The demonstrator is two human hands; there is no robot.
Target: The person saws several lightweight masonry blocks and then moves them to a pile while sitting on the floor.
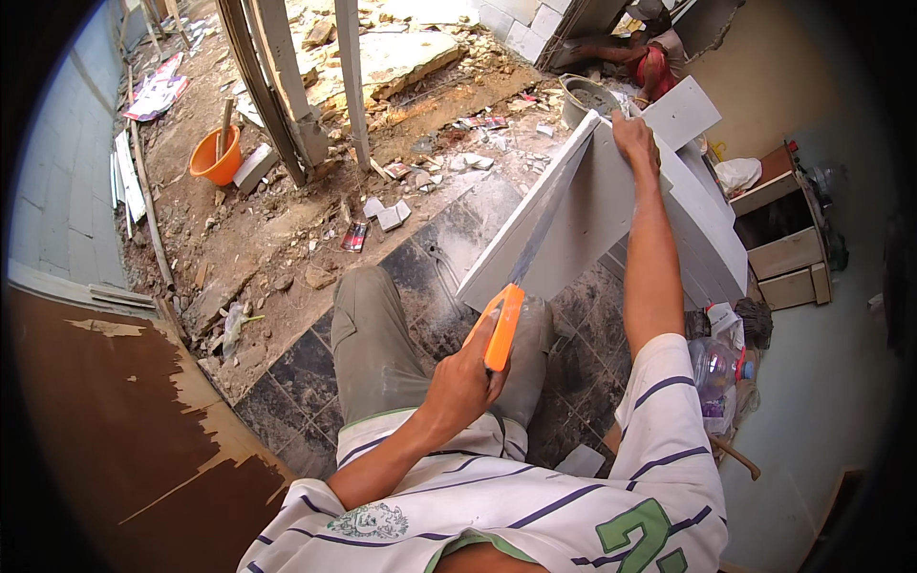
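My left hand is closed around the orange handle of a handsaw, just above my knees. The saw's long grey blade points away from me and lies at the pale edge of a light concrete block. This block stands tilted in front of my right knee. At the block's far upper corner, my right hand grips its edge with the arm stretched out. More white blocks stand stacked behind and to the right. How deep the blade sits in the block I cannot tell.
Another person crouches at the far right beside a bucket of grey mix. Wooden posts rise from rubble at the left, near an orange bucket. A plastic bottle and a wooden cabinet are on my right.
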